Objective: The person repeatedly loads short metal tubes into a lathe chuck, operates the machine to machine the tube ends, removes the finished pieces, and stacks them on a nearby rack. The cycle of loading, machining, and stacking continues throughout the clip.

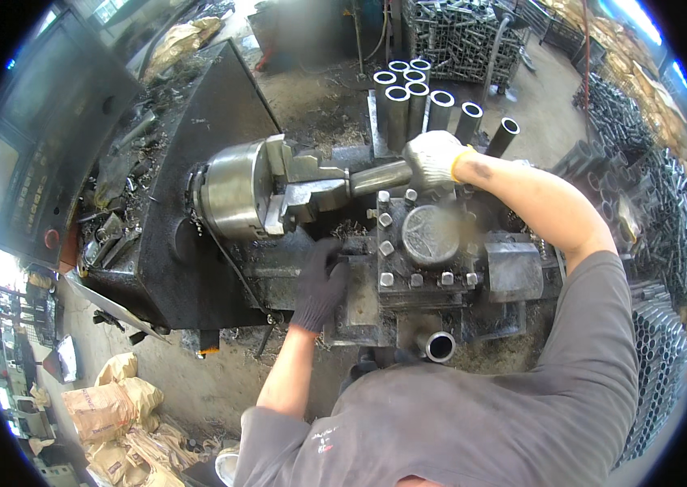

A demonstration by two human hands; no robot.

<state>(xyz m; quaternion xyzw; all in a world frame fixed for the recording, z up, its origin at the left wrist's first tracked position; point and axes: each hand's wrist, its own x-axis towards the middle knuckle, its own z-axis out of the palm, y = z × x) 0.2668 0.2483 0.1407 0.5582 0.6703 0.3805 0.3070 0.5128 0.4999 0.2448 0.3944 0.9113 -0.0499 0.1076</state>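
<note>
A: Where is the metal tube (380, 178)?
B: At one o'clock from the middle of the view, lying almost level. Its left end meets the jaws of the big steel chuck (234, 191), which sits at ten o'clock. I can't tell how deep it goes in.

A: And its other end?
B: The right hand (437, 158) covers that. It wears a white glove with a yellow cuff and is clamped around the tube, so the tip is hidden.

A: What about the left hand (320, 284)?
B: It's at seven o'clock, just off the middle, in a dark glove. The fingers point toward twelve, slightly bent, low beside the machine's dark carriage. I can't tell whether they close on anything.

A: What stands between the arms?
B: The tool post (428, 280), at three o'clock, a square block with bright square-headed bolts and a round cap (430, 235) on top. It's just below the right hand.

A: Any more tubes?
B: A group of upright tubes (397, 122) stands at one o'clock, beyond the right hand. One separate tube (440, 347) shows its open end between four and five.

A: Farther out?
B: Tan sacks (100, 411) at eight o'clock, and a heaped bin of metal parts (461, 40) at one.
</note>
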